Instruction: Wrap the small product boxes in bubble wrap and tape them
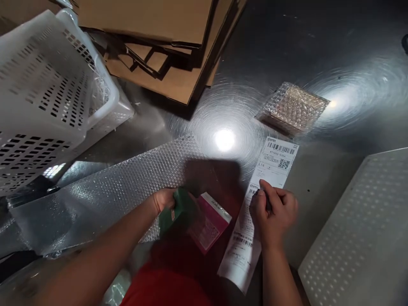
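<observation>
My left hand [165, 199] is closed on a green box [181, 210] above the near end of a bubble wrap sheet [121, 182]. Just right of the green box lies a pink and white box [210, 225]. A long strip of printed labels [277, 159] with barcodes runs down the table. Over the middle of that strip is my right hand [276, 208], its fingers curled round a small dark object, perhaps a pen. Beyond the strip, a bubble-wrapped packet [293, 108] rests on the metal table.
White perforated baskets [60, 85] stand at the left. Flattened cardboard boxes [159, 85] are piled at the back on the metal table [245, 85]. A pale dotted panel [357, 229] rises at the right. Clear plastic lies at the lower left.
</observation>
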### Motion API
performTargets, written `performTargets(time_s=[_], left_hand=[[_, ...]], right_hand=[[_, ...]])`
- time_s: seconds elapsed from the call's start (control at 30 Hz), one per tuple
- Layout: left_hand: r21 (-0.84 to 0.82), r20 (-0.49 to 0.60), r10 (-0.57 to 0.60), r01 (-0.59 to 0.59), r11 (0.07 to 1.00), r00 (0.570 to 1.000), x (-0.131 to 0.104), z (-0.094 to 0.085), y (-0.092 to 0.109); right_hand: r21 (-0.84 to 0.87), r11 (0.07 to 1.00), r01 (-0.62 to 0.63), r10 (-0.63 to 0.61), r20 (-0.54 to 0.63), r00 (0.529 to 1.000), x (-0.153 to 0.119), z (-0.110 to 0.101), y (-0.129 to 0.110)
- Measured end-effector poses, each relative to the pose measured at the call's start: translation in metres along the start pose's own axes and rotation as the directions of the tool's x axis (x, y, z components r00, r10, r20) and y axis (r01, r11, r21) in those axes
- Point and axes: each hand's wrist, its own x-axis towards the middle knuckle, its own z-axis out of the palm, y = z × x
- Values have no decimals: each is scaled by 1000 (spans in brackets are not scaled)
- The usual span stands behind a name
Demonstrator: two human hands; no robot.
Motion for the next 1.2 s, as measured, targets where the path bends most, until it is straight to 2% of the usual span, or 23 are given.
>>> performTargets(time_s=[0.17,0.67,0.87,1.0,1.2], left_hand=[[2,-49,-25,25,1000,998,-1,4,1],[5,-50,-19,20,1000,999,-1,3,1],[30,-74,-4,7,1000,997,1,0,-1],[18,-90,-12,14,1000,996,1,3,0],[3,-58,-31,32,999,998,2,7,1]], right_hand=[[-3,1000,13,-13,-34,999,0,2,0],[-12,999,-41,41,-1,999,0,2,-2],[-18,1000,11,-12,-41,999,0,3,0],[-33,999,7,-7,4,1000,0,1,-1],[-28,998,55,-56,-29,998,1,0,-2]])
